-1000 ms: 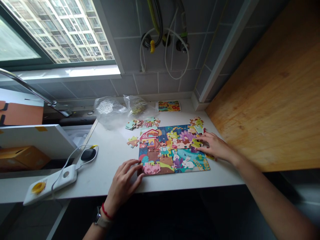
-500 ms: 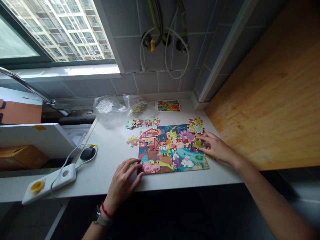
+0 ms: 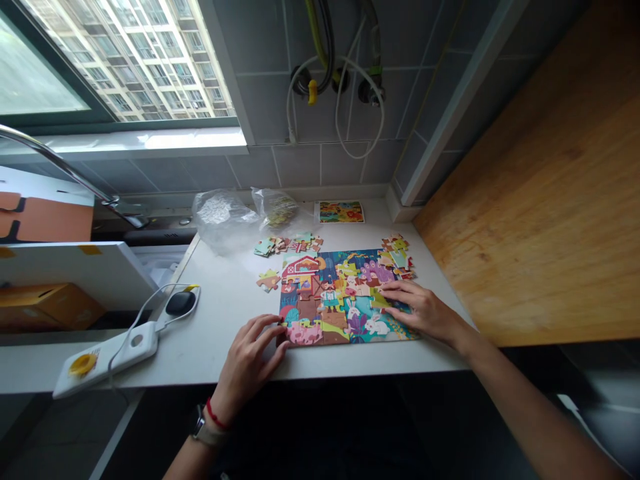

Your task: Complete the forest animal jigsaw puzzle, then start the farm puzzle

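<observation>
Resting both hands on jigsaw puzzle (image 3: 333, 300). Your L hand (image 3: 247, 363): fingers spread, tips on puzzle's lower-left edge, no pinch. Your R hand (image 3: 420, 310): fingers spread, flat on lower-right pieces, no pinch. Puzzle on white counter (image 3: 225, 340), near front edge. Loose pieces (image 3: 287, 245) just above it, single piece (image 3: 269, 281) just left. Plastic bag (image 3: 224, 220), picture card (image 3: 341, 212) behind.

daylight floods through the window (image 3: 125, 60), glaring on the sill (image 3: 145, 140); the left hand (image 3: 247, 357) and right hand (image 3: 417, 310) cast soft shadows, and wide-angle distortion bends the edges.
</observation>
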A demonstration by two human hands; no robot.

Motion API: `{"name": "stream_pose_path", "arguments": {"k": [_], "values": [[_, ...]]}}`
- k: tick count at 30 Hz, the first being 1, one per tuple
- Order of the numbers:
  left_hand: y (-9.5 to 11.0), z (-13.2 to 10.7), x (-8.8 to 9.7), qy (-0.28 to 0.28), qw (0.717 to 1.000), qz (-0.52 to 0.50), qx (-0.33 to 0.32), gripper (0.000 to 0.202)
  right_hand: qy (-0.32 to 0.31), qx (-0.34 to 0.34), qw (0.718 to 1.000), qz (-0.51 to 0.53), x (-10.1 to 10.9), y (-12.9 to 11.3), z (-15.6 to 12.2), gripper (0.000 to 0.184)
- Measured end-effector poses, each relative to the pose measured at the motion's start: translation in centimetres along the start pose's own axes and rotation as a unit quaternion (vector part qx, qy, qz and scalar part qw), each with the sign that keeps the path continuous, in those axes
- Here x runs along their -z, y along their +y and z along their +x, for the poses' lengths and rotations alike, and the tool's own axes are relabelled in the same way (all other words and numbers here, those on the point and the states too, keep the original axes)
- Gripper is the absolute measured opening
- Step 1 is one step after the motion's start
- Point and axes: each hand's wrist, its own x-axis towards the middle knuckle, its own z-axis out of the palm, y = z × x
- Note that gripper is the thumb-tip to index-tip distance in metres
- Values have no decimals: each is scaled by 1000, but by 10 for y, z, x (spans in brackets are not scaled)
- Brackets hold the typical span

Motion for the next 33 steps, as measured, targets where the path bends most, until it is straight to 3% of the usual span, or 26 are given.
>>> {"name": "stream_pose_path", "arguments": {"k": [6, 13, 22, 33], "values": [[1, 1, 1, 0, 1000, 2, 6, 18, -42, 53, 997, 22, -20, -27, 17, 23], [3, 1, 3, 0, 1000, -2, 9, 18, -52, 76, 996, 13, -31, -27, 24, 20], [2, 1, 2, 2, 1000, -5, 4, 17, -44, 68, 997, -11, -35, -31, 23, 24], [2, 1, 3, 5, 1000, -9, 9, 18, -14, -7, 1000, -10, -35, -28, 13, 47]]}}
